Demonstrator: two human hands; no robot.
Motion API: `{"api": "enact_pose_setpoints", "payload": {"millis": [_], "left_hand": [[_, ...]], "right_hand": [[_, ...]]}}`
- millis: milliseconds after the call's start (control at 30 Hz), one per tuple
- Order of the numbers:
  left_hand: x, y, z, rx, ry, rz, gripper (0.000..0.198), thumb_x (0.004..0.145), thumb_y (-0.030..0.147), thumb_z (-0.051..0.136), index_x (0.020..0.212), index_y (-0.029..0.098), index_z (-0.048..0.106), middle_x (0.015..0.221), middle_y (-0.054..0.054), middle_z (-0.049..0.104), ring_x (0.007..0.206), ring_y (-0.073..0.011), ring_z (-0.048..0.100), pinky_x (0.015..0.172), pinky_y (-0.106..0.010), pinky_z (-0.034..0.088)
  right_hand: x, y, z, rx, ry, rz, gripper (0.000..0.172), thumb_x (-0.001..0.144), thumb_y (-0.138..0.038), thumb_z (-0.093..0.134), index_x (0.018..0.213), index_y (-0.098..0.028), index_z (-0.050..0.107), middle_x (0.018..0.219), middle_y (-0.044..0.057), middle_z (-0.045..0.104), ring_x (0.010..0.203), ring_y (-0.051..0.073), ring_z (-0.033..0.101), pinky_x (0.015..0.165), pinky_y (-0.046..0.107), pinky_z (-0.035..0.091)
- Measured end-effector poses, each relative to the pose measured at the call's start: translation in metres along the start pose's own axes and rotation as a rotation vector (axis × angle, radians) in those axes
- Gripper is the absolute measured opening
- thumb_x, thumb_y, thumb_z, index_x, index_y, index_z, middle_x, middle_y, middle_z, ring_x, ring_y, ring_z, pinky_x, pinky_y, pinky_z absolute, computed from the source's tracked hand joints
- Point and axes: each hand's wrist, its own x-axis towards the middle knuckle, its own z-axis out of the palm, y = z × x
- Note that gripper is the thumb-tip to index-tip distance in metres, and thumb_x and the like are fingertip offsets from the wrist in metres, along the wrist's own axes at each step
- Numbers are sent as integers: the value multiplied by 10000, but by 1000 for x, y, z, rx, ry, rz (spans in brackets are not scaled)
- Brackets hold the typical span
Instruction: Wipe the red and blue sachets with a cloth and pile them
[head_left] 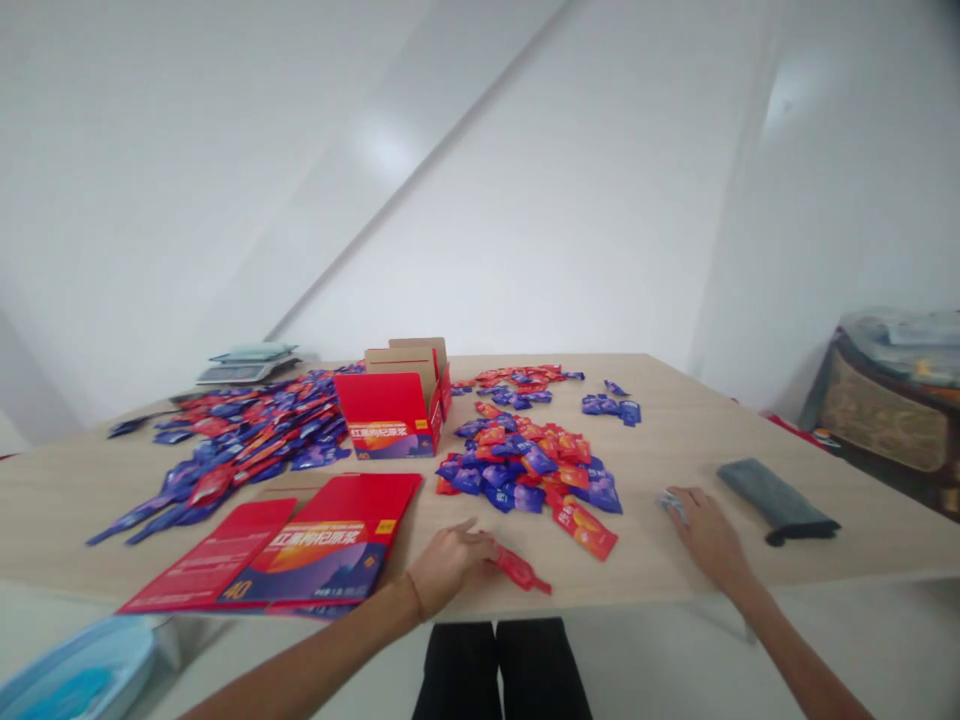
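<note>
My left hand (452, 566) is at the table's front edge, its fingers closed on the end of a red spouted pouch (517, 568) lying low over the tabletop. To the right, my right hand (706, 532) rests on the table with its fingers around a small grey-white crumpled piece (674, 504), perhaps a cloth or tissue; the hand partly covers it. Between and beyond both hands lies a heap of red and purple pouches (525, 460). One red-orange pouch (585, 527) sticks out of the heap toward me.
Flattened red and purple cartons (322, 540) lie at the left front. Open boxes (390, 415) stand behind them, beside a large pouch pile (255, 430). A scale (247, 366) sits at the far left, a grey case (776, 498) at the right, a blue basin (82, 665) below.
</note>
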Motion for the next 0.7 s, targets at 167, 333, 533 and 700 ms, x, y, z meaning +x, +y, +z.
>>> {"api": "enact_pose_setpoints", "payload": {"millis": [167, 333, 533, 700], "left_hand": [[1, -35, -6, -4, -63, 64, 272, 1054, 209, 491, 1048, 225, 762, 1312, -64, 754, 1356, -258, 625, 1213, -440, 427], [7, 3, -8, 93, -3, -21, 256, 1057, 213, 503, 1119, 220, 751, 1313, -79, 745, 1281, -265, 656, 1114, -408, 498], [-12, 95, 41, 194, 191, 7, 301, 1044, 339, 590, 1277, 159, 652, 1223, -108, 736, 1162, -275, 671, 1027, -411, 533], [-33, 85, 62, 239, 377, 22, 195, 1059, 187, 570, 1225, 167, 670, 1186, -71, 753, 1133, -228, 689, 974, -363, 557]], "right_hand": [[-2, 8, 2, -17, -46, -11, 428, 1027, -429, 373, 1192, -154, 656, 1114, 161, 687, 1038, 304, 627, 883, 431, 518], [-2, 13, 3, -31, -58, -30, 410, 1015, -417, 391, 1190, -152, 650, 1120, 173, 697, 1017, 307, 629, 885, 451, 518], [0, 16, 3, -47, -80, -33, 436, 1004, -429, 374, 1182, -151, 659, 1109, 188, 703, 1019, 317, 625, 949, 472, 497], [-2, 21, 7, -80, -101, -8, 447, 1007, -434, 374, 1218, -156, 654, 1144, 183, 690, 1059, 322, 619, 943, 463, 492]]}}
